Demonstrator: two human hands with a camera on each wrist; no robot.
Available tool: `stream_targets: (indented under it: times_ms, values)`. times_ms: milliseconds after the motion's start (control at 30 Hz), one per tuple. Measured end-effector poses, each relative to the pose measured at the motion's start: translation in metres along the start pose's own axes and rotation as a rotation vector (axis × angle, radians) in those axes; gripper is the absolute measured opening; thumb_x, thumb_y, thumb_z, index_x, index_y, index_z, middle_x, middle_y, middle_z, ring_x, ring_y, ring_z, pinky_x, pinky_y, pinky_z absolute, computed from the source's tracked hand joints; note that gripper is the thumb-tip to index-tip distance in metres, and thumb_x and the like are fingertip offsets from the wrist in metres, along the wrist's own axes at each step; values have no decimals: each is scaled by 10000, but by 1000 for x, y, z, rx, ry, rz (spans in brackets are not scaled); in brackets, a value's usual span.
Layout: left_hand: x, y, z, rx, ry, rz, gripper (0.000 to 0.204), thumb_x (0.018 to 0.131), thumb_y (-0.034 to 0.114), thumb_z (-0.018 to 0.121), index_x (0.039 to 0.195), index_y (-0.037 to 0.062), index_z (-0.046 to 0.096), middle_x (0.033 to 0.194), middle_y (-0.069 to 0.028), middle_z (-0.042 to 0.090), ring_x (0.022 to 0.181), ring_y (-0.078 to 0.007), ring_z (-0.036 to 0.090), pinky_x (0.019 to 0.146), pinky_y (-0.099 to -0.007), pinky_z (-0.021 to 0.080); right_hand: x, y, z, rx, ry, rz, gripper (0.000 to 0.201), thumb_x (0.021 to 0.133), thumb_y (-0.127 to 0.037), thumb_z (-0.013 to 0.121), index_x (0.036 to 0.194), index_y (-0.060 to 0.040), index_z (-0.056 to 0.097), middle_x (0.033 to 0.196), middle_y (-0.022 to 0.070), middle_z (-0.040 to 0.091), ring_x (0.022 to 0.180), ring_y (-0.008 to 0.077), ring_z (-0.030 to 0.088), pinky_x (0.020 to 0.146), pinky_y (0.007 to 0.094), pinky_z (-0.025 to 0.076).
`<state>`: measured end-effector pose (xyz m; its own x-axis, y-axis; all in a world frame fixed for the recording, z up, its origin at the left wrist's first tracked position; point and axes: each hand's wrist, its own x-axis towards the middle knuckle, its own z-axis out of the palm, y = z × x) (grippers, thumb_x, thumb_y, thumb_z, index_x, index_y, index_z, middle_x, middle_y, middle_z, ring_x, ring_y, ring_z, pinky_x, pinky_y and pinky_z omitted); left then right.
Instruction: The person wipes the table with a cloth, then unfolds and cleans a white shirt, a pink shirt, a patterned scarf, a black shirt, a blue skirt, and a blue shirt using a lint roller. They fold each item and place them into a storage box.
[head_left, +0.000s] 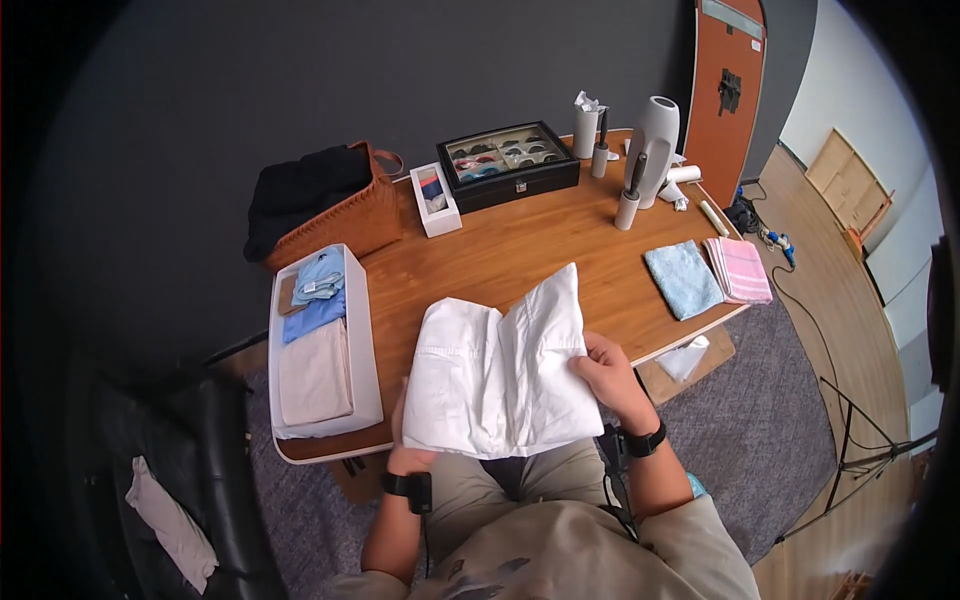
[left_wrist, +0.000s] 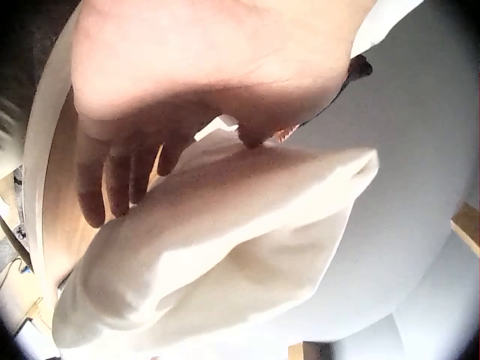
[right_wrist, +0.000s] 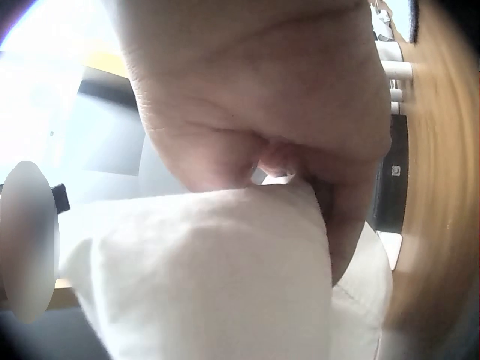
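Note:
A folded white cloth garment [head_left: 495,375] is held up over the table's front edge, above the person's lap. The right hand [head_left: 612,378] grips its right edge, thumb on the near face; in the right wrist view the hand [right_wrist: 262,97] pinches the white cloth [right_wrist: 202,262]. At the cloth's lower left, the left hand [head_left: 405,440] is mostly hidden behind it. The left wrist view shows the left hand [left_wrist: 195,82] against the cloth [left_wrist: 225,225], its fingers extended along the back and the thumb at its edge.
A white box [head_left: 370,350] of folded clothes stands left, with a brown basket [head_left: 340,220] behind. At the back are a glasses case [head_left: 520,185] and a small white box [head_left: 437,215]. Blue [head_left: 683,280] and pink cloths [head_left: 742,270] lie right, near lint rollers [head_left: 627,208] and a white device [head_left: 655,150].

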<state>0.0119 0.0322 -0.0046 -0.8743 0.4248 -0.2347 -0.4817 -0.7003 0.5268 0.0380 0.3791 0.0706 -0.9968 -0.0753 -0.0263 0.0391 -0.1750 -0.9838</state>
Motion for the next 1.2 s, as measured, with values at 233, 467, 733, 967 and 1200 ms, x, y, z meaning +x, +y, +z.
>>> stream_targets:
  times_ms: [233,467,733,967,1200]
  values:
    - [-3,1,-6,323,95,33,545,972,19,698,1494,-37,553,1423,-167,665,1274,-252,661,1137,-423,515,15,-9,-14,21,-72,18,377,976,-7,628,1342,65,680,1165,34,759,988,96,696,887,285,562]
    - [-7,-4,3,1649,346,593,602,884,-13,810,1433,-39,563,1385,-185,587,1118,-274,656,996,-413,565,24,29,-15,-1139,386,-390,403,930,-14,715,1321,39,632,1188,236,657,1058,416,640,938,481,543]
    - [37,-55,75,1827,137,554,725,921,272,846,1444,-107,517,1340,-269,536,1139,-438,632,985,-484,562,23,70,45,-1454,152,-352,674,861,-235,818,1404,79,571,1254,228,631,1196,429,600,996,475,514]
    - [68,-70,45,1849,205,371,683,888,83,724,1483,-118,456,1255,-312,582,1226,-507,606,1069,-520,530,45,85,-11,-1114,167,-383,334,902,-54,721,1213,68,720,1001,217,733,976,367,730,865,436,585]
    - [-30,28,25,1279,581,731,618,901,-97,572,1508,-25,483,1266,-210,619,1207,-350,632,1046,-450,519,28,37,-152,-1049,867,-386,277,977,40,628,1247,46,691,1095,233,698,998,338,712,886,418,561]
